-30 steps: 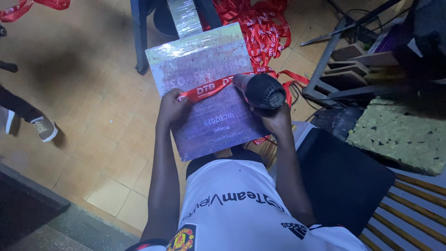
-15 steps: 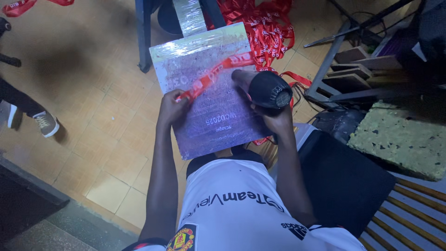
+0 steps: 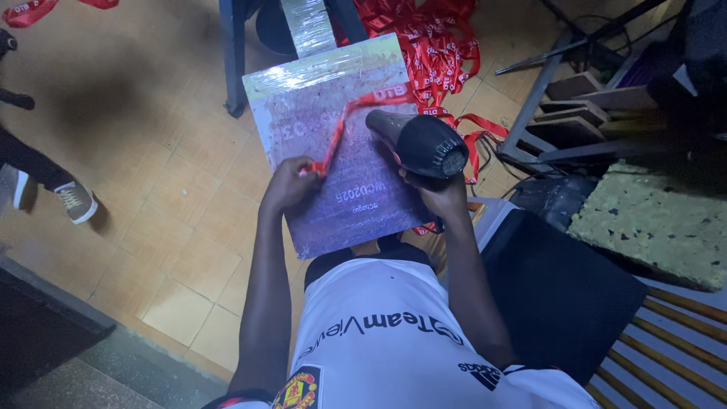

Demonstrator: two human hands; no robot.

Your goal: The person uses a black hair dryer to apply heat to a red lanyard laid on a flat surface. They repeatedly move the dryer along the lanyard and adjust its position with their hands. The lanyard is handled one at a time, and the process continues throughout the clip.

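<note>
The left hand (image 3: 291, 182) rests on a flat board (image 3: 333, 144) wrapped in clear shiny film, which lies tilted across the person's lap, its far edge pointing toward a blue chair leg (image 3: 233, 60). The left fingers are pressed together, pinching one end of a red ribbon (image 3: 341, 129) against the board's face; from the pinch the ribbon runs up and to the right over the film toward the board's far corner. The right hand (image 3: 439, 195) is at the board's right edge, fingers curled tight around the handle of a black hair dryer (image 3: 420, 142), whose barrel lies over the board with its round grilled end facing up toward the camera. Just beyond the board a heap of red ribbons (image 3: 435, 38) lies on the tiled floor (image 3: 151, 151), with a few loops trailing beside the dryer. To the right sit a dark metal rack (image 3: 545, 113) and a speckled green foam slab (image 3: 651, 220), with a black flat panel (image 3: 560, 288) next to the person's right arm. At the far left edge, another person's shoe (image 3: 76, 201) stands on the tiles, well apart from the hands.
</note>
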